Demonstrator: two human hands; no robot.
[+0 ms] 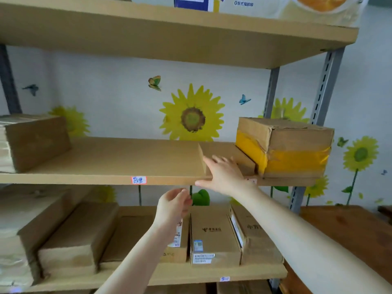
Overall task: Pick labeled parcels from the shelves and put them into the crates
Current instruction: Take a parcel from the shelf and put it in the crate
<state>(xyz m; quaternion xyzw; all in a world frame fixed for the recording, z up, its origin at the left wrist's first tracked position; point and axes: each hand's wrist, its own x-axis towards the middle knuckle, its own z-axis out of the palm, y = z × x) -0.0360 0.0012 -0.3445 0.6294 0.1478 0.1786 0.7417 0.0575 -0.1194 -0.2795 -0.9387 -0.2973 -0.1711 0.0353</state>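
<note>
A flat brown parcel [224, 150] lies on the middle shelf [106, 161], against a bigger cardboard box wrapped in yellow tape [293, 148]. My right hand [222, 175] rests on the flat parcel's front end. Its fingers are spread on top and its thumb is stretched along the shelf's front edge, not closed around the parcel. My left hand [174, 206] hovers just under that shelf edge, fingers loosely curled, holding nothing. On the lower shelf stand several labeled brown parcels [214, 232] side by side. No crate is in view.
A handwritten tag [139, 180] is stuck on the middle shelf's edge. A brown box [36, 141] sits at its left end. Stacked cartons [70, 236] fill the lower left. A wooden table [350, 230] stands to the right of the grey shelf post [324, 85].
</note>
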